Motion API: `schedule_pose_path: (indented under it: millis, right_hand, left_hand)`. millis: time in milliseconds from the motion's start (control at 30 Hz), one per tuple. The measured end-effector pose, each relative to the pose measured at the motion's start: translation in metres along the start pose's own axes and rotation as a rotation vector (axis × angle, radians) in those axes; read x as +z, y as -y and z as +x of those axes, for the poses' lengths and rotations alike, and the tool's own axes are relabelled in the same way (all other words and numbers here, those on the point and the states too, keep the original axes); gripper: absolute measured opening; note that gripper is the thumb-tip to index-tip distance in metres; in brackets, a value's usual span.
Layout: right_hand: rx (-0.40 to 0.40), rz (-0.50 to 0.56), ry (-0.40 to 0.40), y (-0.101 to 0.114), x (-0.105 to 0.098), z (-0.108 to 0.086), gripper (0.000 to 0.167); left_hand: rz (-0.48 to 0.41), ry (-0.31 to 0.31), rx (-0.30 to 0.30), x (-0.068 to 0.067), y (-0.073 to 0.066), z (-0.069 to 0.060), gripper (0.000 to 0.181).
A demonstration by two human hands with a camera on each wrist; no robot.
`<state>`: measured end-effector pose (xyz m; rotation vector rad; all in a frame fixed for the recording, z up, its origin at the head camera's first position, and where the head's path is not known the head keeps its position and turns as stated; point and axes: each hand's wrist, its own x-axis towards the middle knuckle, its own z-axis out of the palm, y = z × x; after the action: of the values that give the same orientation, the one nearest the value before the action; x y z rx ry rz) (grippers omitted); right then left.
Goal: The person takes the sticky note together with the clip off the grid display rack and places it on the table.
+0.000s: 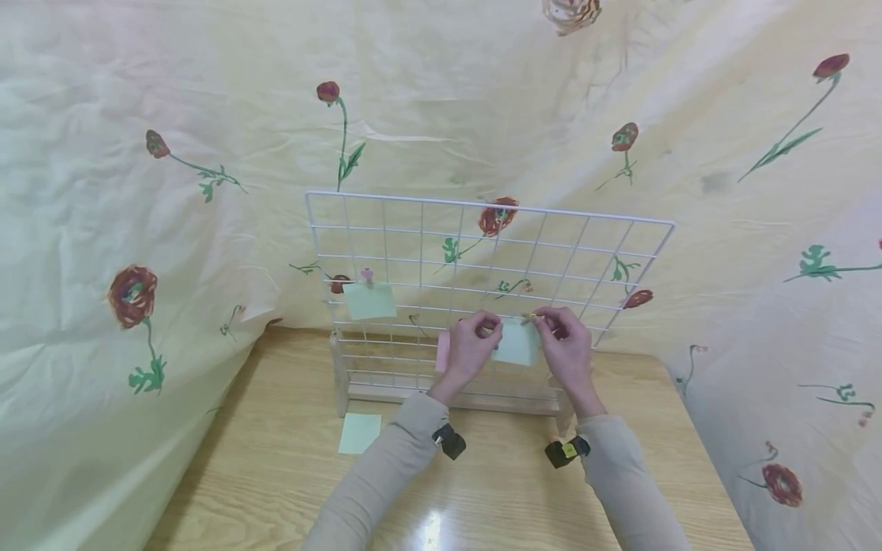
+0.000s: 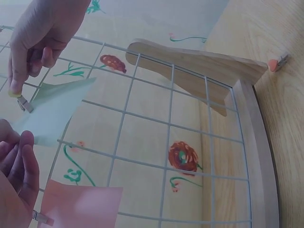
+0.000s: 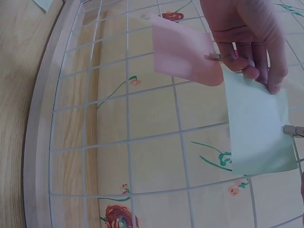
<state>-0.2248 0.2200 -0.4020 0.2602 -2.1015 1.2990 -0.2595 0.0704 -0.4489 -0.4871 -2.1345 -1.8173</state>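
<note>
Here I am at the wire grid, 2 hands busy: my left hand pinches the pale green note near its top-left corner, right of centre in the grid's lower half, and my right hand grips a clip at its top edge. Just left hangs a pink note; a 2nd green note hangs near the grid's left edge.

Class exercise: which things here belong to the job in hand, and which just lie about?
Job in hand, apparently clipping up a note:
pale green note, in the left hand
yellow clip, in the right hand
wire grid

Lying or hanging about:
loose green note on the table
orange clip on the table
hung pink note
hung green note
</note>
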Motion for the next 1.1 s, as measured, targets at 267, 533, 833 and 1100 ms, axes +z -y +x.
schedule_pose_path:
  millis: [267,533,833,1100]
  right_hand:
    - [-0.051,0.025,-0.035,-0.021,0.0,0.002,0.01]
    - [-0.053,0.105,-0.012,0.005,-0.009,0.003,0.008]
    - [-0.016,0.121,0.01,0.003,-0.013,0.0,0.012]
    - [0.018,0.156,0.03,0.001,-0.015,-0.003,0.017]
  left_hand:
    - [0.005,0.0,-0.021,-0.002,-0.004,-0.001,0.006]
    - [-0.016,-0.001,-0.015,-0.005,-0.006,-0.003,0.005]
    - [0.027,0.008,-0.05,-0.015,-0.006,-0.009,0.008]
    - [-0.042,-0.001,-0.068,-0.02,-0.007,-0.01,0.009]
